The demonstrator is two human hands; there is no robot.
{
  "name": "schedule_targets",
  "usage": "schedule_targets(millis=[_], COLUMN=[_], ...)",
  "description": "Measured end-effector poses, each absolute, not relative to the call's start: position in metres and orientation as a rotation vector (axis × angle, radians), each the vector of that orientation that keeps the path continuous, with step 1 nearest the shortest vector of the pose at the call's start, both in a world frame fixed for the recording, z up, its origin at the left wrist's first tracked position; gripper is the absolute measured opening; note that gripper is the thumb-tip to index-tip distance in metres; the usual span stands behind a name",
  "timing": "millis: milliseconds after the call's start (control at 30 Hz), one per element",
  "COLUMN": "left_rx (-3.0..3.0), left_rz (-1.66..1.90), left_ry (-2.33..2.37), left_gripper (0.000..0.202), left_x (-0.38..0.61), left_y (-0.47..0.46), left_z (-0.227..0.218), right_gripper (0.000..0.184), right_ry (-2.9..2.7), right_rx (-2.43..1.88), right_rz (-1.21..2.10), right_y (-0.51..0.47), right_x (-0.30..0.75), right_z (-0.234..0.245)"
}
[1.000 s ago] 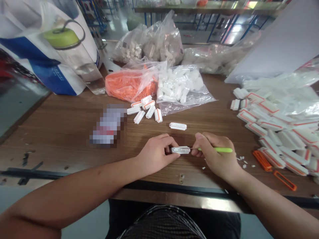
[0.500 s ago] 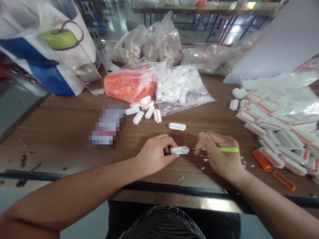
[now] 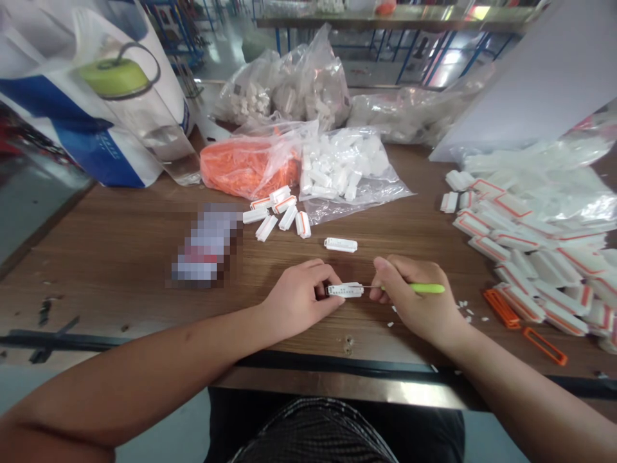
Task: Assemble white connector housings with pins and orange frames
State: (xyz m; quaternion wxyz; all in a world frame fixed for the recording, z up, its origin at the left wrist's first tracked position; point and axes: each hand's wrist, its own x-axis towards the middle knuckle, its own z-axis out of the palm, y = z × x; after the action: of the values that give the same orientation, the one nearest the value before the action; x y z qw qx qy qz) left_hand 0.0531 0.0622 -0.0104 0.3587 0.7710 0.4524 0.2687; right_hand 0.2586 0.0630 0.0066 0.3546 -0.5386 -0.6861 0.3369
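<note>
White piece (image 3: 349,290) pinched on a brown table (image 3: 125,257), green-handled tool (image 3: 428,289) laid across it

Thumb and fingers of the left hand (image 3: 299,299) pinch the white piece by its left end, low over the wood near the table's front edge; rows of small dark dots mark its upper face; the right hand (image 3: 415,296) is closed round the tool, thumb uppermost, the handle's green butt jutting out to the right; the tool's thin metal shaft reaches left to the white piece, though whether its tip presses in is too fine to tell.

Just beyond the hands lies a loose white bar (image 3: 340,244); farther off, a small cluster of white bars (image 3: 288,217), some edged in orange, sits before a clear bag of orange parts (image 3: 250,168) and a clear bag of white parts (image 3: 332,168); to the right spreads a heap of orange-edged white bars (image 3: 523,241), with orange frames (image 3: 501,308) beside its near edge; tiny white scraps (image 3: 466,311) dot the wood by the right wrist.
</note>
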Motion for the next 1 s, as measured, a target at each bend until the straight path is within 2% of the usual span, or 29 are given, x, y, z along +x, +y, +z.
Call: schedule_targets(millis=[1000], left_rx=[1.988], left_rz=[0.673], left_ry=[1.177], left_gripper=[0.005], left_x=[0.0530], left_y=[0.0626], left_z=[-0.0093], right_gripper=[0.045], right_ry=[-1.684], right_rx=[-1.370], right_rz=[0.849], right_y=[0.0600], right_x=[0.2575], right_z=[0.0045])
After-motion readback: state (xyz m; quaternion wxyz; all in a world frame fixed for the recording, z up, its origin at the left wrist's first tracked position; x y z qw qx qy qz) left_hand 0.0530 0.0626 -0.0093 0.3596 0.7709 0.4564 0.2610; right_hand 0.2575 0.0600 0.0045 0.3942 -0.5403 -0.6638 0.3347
